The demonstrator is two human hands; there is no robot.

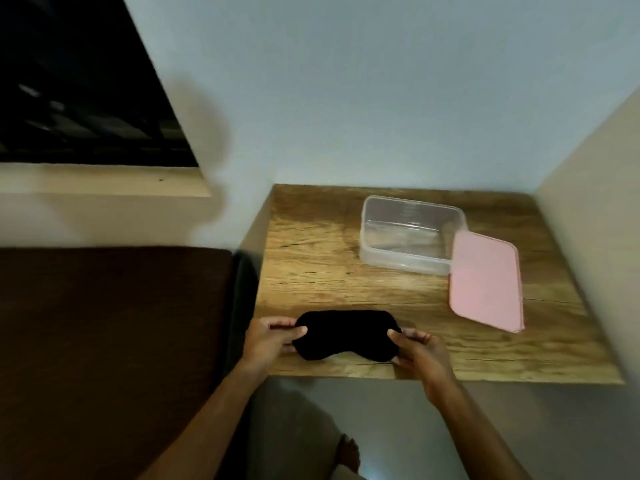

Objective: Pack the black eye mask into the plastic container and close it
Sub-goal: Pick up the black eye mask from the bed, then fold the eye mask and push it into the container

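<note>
A black eye mask (346, 336) lies flat near the front edge of a wooden table (311, 265). My left hand (270, 339) pinches its left end and my right hand (417, 351) pinches its right end. Farther back on the table stands a clear plastic container (410, 233), open and with nothing inside. Its pink lid (485, 280) lies flat to the right of it, touching the container's right side.
A pale wall rises behind the table and a cream panel (595, 202) closes its right side. A dark brown surface (104, 341) sits left of the table. A window ledge (104, 181) is at the upper left. A bare foot (348, 453) shows below.
</note>
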